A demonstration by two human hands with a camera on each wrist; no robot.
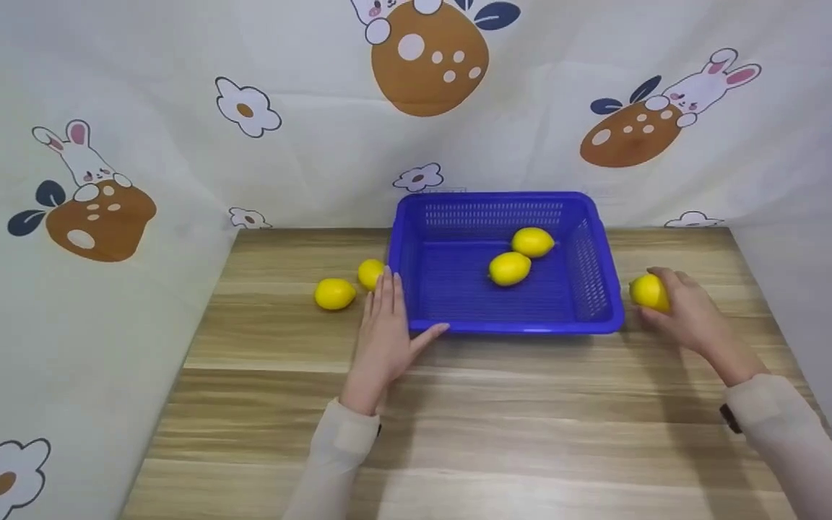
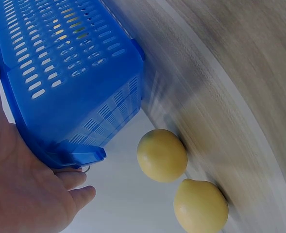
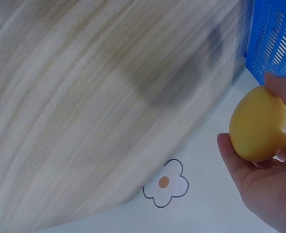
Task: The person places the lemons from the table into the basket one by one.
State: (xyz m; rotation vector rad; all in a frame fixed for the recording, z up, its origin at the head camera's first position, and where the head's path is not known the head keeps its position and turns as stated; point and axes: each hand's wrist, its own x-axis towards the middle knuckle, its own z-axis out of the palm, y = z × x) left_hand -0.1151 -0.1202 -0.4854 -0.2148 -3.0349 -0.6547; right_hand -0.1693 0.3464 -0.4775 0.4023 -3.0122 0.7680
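Observation:
A blue plastic basket (image 1: 503, 328) with slotted walls stands at the back middle of the table; two lemons (image 1: 510, 269) lie inside it, touching. My left hand (image 1: 384, 339) rests against the basket's left front corner, fingers straight along the side and thumb spread over the front rim. In the left wrist view the palm and fingers (image 2: 70, 180) are at the rim. Beyond that hand, two more lemons (image 1: 334, 295) lie on the table left of the basket. To the basket's right, my right hand (image 1: 690, 310) grips a lemon (image 3: 259, 125) between thumb and fingers.
The wood-grain table (image 1: 488, 433) extends in front of the basket. A pale cloth (image 1: 300, 173) printed with rabbits and flowers hangs behind the table and along both sides.

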